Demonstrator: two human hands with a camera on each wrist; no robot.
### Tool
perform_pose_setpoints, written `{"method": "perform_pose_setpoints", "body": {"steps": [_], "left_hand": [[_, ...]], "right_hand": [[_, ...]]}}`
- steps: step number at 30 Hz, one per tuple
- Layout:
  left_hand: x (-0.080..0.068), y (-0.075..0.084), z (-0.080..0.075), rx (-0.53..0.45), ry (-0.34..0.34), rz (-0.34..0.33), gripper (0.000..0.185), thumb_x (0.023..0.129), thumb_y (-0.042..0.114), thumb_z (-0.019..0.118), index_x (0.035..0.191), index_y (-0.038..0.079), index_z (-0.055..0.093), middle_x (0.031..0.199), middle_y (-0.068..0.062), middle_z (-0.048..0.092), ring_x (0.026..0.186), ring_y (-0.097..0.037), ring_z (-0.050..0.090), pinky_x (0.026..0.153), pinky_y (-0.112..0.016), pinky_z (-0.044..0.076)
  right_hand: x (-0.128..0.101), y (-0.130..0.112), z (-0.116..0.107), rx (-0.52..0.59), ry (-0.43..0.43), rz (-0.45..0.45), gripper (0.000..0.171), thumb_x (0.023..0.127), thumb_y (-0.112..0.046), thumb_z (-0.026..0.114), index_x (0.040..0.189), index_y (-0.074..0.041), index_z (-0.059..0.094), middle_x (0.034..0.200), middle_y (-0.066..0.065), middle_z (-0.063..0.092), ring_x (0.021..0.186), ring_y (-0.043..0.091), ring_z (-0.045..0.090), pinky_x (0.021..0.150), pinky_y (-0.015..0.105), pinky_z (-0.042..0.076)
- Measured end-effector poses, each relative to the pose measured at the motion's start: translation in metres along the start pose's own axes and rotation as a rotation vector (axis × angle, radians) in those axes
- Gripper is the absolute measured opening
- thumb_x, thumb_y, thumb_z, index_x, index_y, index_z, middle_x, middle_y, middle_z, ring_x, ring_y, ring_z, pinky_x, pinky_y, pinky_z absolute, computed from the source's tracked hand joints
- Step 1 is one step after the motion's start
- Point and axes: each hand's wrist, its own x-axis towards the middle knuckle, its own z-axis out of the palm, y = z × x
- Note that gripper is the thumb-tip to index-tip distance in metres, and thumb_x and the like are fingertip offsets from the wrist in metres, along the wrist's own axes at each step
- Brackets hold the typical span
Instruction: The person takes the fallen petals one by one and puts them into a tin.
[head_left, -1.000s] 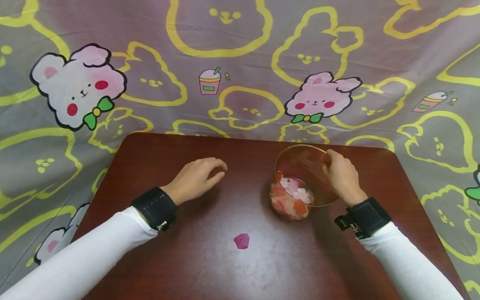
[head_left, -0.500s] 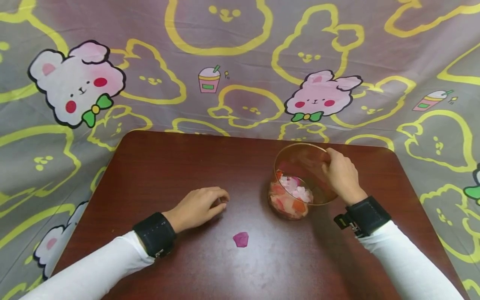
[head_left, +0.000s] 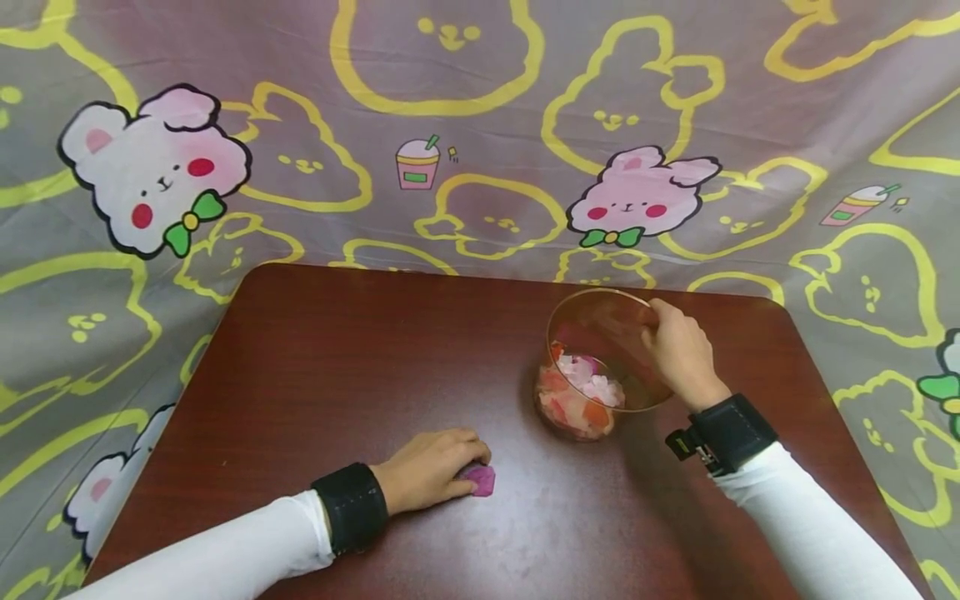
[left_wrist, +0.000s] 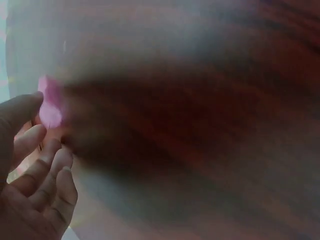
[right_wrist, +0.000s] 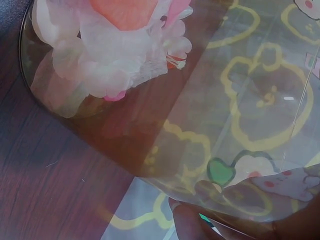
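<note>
A magenta flower petal (head_left: pixel 483 481) lies on the table, with my left hand (head_left: pixel 427 469) over it. My left thumb and fingers are curled at the petal's left edge and pinch it; in the left wrist view the pink petal (left_wrist: pixel 51 105) shows at the thumb tip and fingertips. To the right stands a clear amber-tinted bowl (head_left: pixel 600 312) with tall walls. White, orange and pink petals (head_left: pixel 588 379) fill its lower part. My right hand (head_left: pixel 681 352) grips the bowl's right rim, thumb on the inner side. In the right wrist view, petals (right_wrist: pixel 110 55) show through the wall.
The dark red-brown table (head_left: pixel 360 350) has rounded far corners. Behind it and at both sides hangs a grey curtain (head_left: pixel 495 133) printed with cartoon rabbits and yellow outlines. A black band (head_left: pixel 351 506) circles the left wrist, another band (head_left: pixel 735 435) the right.
My left hand has come down and toward me, over to the petal, and its thumb and fingers have closed at the petal's edge. The right hand and bowl have stayed in place.
</note>
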Motion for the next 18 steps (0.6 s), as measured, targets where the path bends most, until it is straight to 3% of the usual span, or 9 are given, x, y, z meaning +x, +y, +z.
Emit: {"method": "perform_pose_setpoints", "body": {"steps": [5, 13, 18], "left_hand": [[0.0027, 0.0044, 0.0053, 0.031, 0.003, 0.02, 0.014, 0.083, 0.016, 0.079, 0.089, 0.017, 0.067, 0.081, 0.007, 0.056, 0.069, -0.004, 0.05, 0.061, -0.024, 0.046], [0.0054, 0.0032, 0.0091, 0.01, 0.008, 0.005, 0.01, 0.088, 0.012, 0.073, 0.083, 0.017, 0.066, 0.08, 0.008, 0.061, 0.071, -0.003, 0.056, 0.063, -0.023, 0.049], [0.0069, -0.0015, 0.0013, -0.016, 0.023, -0.021, 0.012, 0.09, 0.011, 0.072, 0.083, 0.016, 0.064, 0.08, 0.007, 0.06, 0.071, -0.002, 0.053, 0.063, -0.023, 0.047]], "right_hand": [[-0.0003, -0.0003, 0.0004, 0.008, 0.006, -0.008, 0.011, 0.092, -0.005, 0.058, 0.102, -0.003, 0.063, 0.088, 0.021, 0.068, 0.071, 0.038, 0.062, 0.057, 0.051, 0.045], [-0.0003, -0.001, -0.0002, -0.002, 0.008, -0.007, 0.012, 0.092, -0.005, 0.058, 0.103, -0.002, 0.062, 0.088, 0.021, 0.068, 0.071, 0.038, 0.062, 0.056, 0.05, 0.045], [-0.0007, -0.0015, 0.0002, -0.001, 0.009, -0.01, 0.009, 0.092, -0.004, 0.058, 0.1, -0.003, 0.062, 0.084, 0.019, 0.067, 0.069, 0.034, 0.06, 0.055, 0.045, 0.043]]}}
